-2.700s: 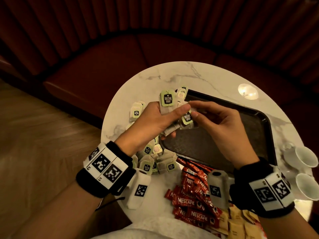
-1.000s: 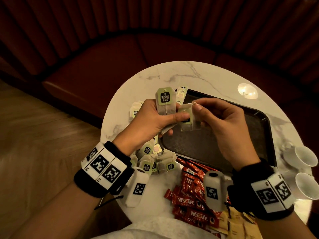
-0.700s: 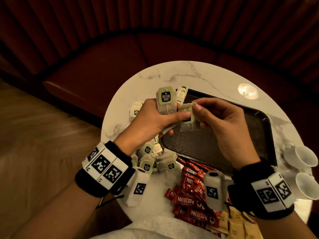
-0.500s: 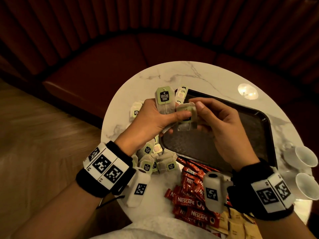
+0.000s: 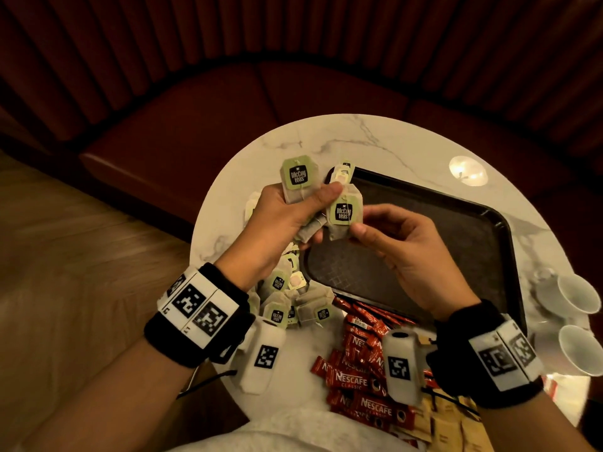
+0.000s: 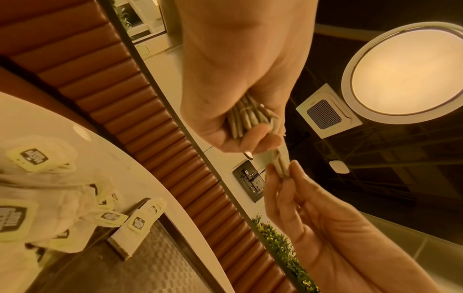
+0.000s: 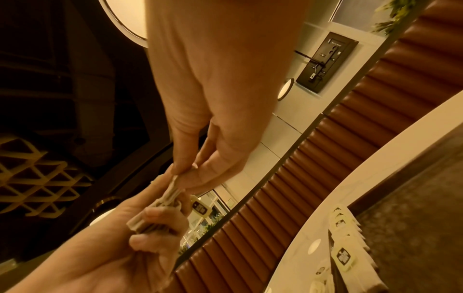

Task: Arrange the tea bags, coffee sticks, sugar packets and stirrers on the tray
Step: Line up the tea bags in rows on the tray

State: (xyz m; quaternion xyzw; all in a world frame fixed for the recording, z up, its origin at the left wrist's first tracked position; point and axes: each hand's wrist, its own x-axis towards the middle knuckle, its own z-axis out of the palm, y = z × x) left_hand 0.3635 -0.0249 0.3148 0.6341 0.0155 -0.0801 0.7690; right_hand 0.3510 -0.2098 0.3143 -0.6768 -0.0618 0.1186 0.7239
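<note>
My left hand grips a stack of tea bags, held upright over the tray's near-left corner, a green McCoy tag facing me. Right beside it, my right hand pinches the lower edge of one more tea bag against the stack. In the left wrist view the stack shows edge-on in the left hand. The right hand pinches the single bag in the right wrist view. The dark tray lies bare beneath both hands. Loose tea bags are heaped left of it.
Red Nescafe coffee sticks lie at the table's near edge, with brown sugar packets to their right. Two white cups stand at the right edge of the round marble table. A red padded bench curves behind.
The single tea bag has been turned so its green tag faces me. My right hand has shifted from the bag's top down to its lower edge. The left hand stays put.
</note>
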